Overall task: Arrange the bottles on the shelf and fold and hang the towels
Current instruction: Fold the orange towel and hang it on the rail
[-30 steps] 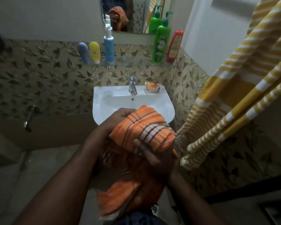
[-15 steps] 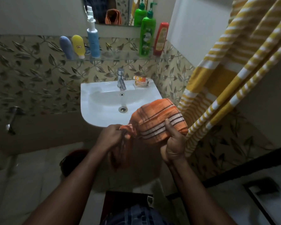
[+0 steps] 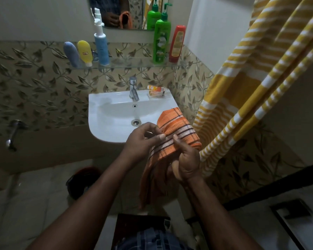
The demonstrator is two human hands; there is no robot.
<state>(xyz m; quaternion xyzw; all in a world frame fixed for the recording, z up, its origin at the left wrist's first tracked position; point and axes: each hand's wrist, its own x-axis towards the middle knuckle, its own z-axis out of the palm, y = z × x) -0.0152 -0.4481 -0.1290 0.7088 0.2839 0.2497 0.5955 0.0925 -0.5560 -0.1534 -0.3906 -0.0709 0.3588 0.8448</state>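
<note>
Orange towel [image 3: 181, 129] | bunched between 2 grips | left grip [image 3: 141, 141] pinches | right grip [image 3: 186, 159] clutches

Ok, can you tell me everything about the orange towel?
The orange towel looks like woven cloth, with a band of white and dark stripes and thin dark lines across it. It is bunched and partly folded: its top sticks up in front of the right edge of the sink, and the rest hangs down loose. The left hand pinches it at the striped band; the right hand grips it, thumb on top.
</note>
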